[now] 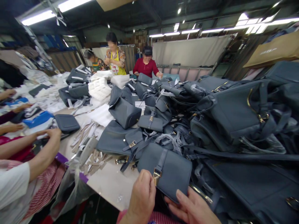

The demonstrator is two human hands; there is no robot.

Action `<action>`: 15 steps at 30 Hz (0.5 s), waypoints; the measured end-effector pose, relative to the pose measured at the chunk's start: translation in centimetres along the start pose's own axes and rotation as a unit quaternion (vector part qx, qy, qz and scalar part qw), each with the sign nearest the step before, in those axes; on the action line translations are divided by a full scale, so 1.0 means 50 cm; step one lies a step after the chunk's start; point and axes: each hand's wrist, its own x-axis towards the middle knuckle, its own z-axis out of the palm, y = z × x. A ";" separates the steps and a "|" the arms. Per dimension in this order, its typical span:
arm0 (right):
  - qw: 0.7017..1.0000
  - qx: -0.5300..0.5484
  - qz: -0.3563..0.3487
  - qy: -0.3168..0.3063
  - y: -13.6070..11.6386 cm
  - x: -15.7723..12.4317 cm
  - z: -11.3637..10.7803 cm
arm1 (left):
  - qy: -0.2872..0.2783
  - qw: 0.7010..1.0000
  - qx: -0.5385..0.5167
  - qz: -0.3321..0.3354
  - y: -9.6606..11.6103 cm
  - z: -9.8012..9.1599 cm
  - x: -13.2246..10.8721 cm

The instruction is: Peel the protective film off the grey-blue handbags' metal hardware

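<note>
A small grey-blue leather pouch with a strap and a gold clasp lies at the near edge of the table. My left hand is closed, its fingertips pinched on the pouch's edge right by the clasp. My right hand grips the pouch's lower right edge, thumb on top and fingers under it. Both hands sit at the bottom of the head view.
A big heap of grey-blue handbags covers the right side and middle of the white table. Cardboard strips and paper lie at the left. A co-worker's arms work at my left; other people stand at the far end.
</note>
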 end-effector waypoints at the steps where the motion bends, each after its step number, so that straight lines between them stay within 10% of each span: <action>1: 1.000 0.011 -0.003 0.007 0.003 0.007 0.016 | -0.007 1.000 -0.010 -0.002 0.001 0.003 -0.003; 15: 0.997 0.036 0.005 0.064 0.033 0.031 0.033 | -0.086 0.950 -0.254 -0.163 0.008 -0.033 0.006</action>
